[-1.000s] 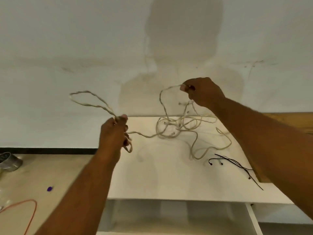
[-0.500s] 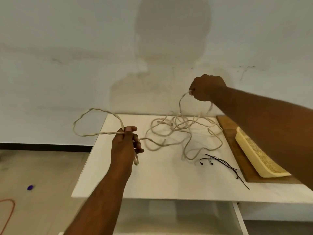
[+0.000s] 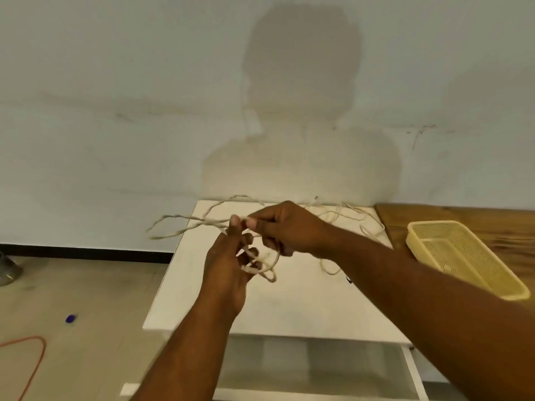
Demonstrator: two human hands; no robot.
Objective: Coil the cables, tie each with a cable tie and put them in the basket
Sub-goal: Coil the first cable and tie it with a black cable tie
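Much cable [image 3: 249, 269] hides behind the right hand [image 3: 289, 230].

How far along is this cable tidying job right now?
Done: nothing yet; the visible part of the basket holds no cable. In hand: the left hand and right hand hold first loops of the beige cable. Left: the rest of it lying loose on the table, then tying and basketing.
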